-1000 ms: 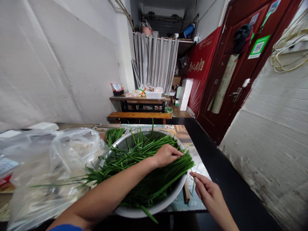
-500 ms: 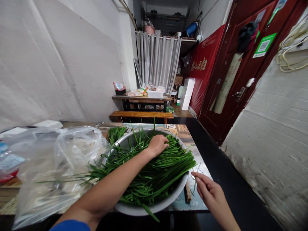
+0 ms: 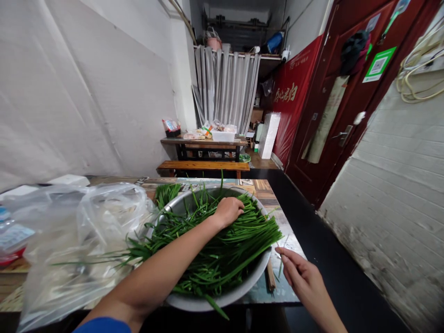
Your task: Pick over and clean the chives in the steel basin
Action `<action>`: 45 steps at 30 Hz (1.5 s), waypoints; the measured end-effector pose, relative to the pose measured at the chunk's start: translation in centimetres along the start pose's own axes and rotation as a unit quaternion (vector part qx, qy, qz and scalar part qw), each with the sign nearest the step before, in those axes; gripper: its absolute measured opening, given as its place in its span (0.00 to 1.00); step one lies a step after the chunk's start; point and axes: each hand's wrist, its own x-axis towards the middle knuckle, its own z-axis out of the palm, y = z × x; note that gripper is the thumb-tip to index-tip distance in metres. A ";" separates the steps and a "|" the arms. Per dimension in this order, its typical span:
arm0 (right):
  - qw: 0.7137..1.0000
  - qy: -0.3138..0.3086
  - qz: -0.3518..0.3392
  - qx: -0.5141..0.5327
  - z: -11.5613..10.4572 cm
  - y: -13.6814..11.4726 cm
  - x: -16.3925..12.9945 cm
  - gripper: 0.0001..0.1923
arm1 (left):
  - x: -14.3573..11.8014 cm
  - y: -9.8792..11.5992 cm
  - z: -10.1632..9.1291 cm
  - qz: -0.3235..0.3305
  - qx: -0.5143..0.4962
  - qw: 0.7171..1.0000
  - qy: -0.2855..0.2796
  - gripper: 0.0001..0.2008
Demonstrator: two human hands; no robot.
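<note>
Just below the centre of the frame, I watch the left hand (image 3: 229, 211) resting on a heap of long green stems (image 3: 249, 238), its fingers curled down among them. The fingertips are turned away from me, so I cannot tell whether they grip a stem or merely press; my guess is that the hand steadies or sorts the pile. Lower right, the right hand (image 3: 300, 270) pinches a thin strand (image 3: 278, 244) between thumb and forefinger, just beside the cut-looking ends of the stems. I judge that light grip suits something so slight.

The greens fill a wide metal basin (image 3: 197, 305), leafy tips trailing over its left side and straighter ends gathered at the right, probably so those ends face the right hand. Beside the basin's lower right rim, a bundle of brown sticks (image 3: 270, 276) lies on the patterned table (image 3: 267, 189). Another bunch of greens (image 3: 167, 194) sits just past the upper left rim, perhaps because the basin is so full.

Further out, a clear plastic bag (image 3: 65, 245) spreads across the lower left. Beyond the table, near the frame's middle, I see a wooden bench (image 3: 204, 165) and a white tub (image 3: 224, 136).
</note>
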 end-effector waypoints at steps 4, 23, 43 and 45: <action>1.000 -0.001 0.008 0.005 0.0 0.1 0.0 0.28 | 0.1 -0.4 -0.1 -0.027 -0.096 0.995 -0.009 0.09; 1.000 -0.001 -0.001 0.005 0.0 -0.1 0.1 0.28 | 0.4 -0.2 -1.2 -0.080 -0.266 0.960 0.026 0.12; 0.999 0.014 -0.032 -0.008 -0.3 -0.5 0.5 0.26 | -0.9 2.7 -0.8 -0.164 -0.521 0.826 -0.139 0.15; 0.999 0.015 -0.031 -0.011 -0.3 -0.6 0.6 0.26 | -0.9 3.1 -0.6 -0.165 -0.526 0.822 -0.142 0.15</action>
